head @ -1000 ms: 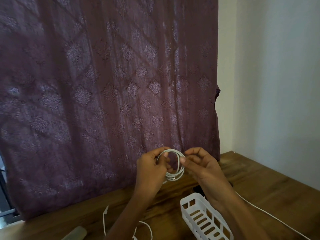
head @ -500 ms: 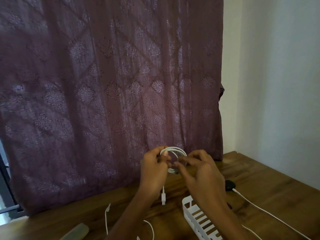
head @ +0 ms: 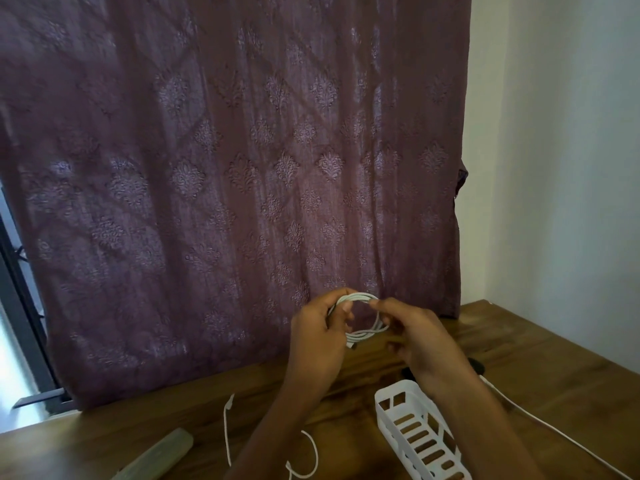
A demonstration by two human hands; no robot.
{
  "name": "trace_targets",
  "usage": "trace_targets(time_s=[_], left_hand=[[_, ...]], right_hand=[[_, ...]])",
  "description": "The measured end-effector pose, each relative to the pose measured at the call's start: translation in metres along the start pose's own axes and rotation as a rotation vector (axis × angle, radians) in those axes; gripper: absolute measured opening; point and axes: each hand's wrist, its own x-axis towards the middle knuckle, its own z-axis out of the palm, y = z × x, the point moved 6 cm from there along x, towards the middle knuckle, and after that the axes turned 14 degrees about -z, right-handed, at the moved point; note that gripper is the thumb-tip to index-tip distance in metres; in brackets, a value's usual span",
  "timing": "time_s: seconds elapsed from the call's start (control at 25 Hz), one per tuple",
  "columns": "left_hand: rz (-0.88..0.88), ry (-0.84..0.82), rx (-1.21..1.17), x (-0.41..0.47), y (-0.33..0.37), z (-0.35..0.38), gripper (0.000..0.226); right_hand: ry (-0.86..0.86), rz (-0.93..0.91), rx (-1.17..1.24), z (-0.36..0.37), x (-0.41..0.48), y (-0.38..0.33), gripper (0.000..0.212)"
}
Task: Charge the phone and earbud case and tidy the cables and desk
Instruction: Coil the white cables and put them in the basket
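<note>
A white cable wound into a small coil [head: 364, 332] is held up above the wooden desk [head: 540, 368]. My left hand [head: 317, 336] grips the coil's left side, thumb over the loops. My right hand [head: 420, 336] pinches the coil's upper right part, and a short plug end sticks out below the coil. A second white cable [head: 228, 427] lies loose on the desk near my left forearm. A third white cable [head: 540, 424] runs along the desk at the right from a small black object [head: 477, 366]. No phone or earbud case is visible.
A white slotted plastic basket [head: 398, 410] stands on the desk under my right forearm. A pale green flat object [head: 162, 452] lies at the front left. A purple patterned curtain [head: 242, 168] hangs behind the desk, and a white wall is at the right.
The dangling plug end that hung below my left hand half a second ago is now drawn up against the coil. My right hand has shifted along the coil's right side.
</note>
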Motion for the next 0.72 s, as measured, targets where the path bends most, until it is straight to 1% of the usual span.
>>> trace_targets(time_s=[0.08,0.2,0.32,0.4,0.52,0.6,0.64,0.72], left_hand=[[0.041,0.074,0.093,-0.001,-0.004,-0.002,0.023],[0.176,0.161,0.210,-0.002,-0.006,-0.004,0.023],[0.283,0.216,0.308,-0.007,-0.004,-0.002,0.026],[0.295,0.232,0.374,-0.010,-0.005,0.000,0.029],[0.259,0.245,0.387,-0.013,-0.009,-0.004,0.029],[0.182,0.235,0.288,-0.015,-0.013,-0.009,0.026],[0.088,0.212,0.188,-0.015,-0.016,-0.010,0.024],[-0.144,0.107,-0.054,-0.017,-0.027,-0.005,0.022]], right_hand=[[0.018,-0.069,-0.111,0.001,0.000,-0.003,0.025],[-0.013,-0.164,-0.300,0.000,0.004,-0.008,0.031],[-0.106,-0.177,-0.398,-0.003,0.008,-0.009,0.035],[-0.198,-0.202,-0.447,-0.004,0.011,-0.009,0.035],[-0.242,-0.335,-0.606,-0.008,0.015,-0.013,0.029],[-0.233,-0.432,-0.665,-0.012,0.014,-0.015,0.017],[-0.230,-0.475,-0.671,-0.014,0.013,-0.016,0.012],[-0.233,-0.536,-0.638,-0.016,0.009,-0.015,0.013]])
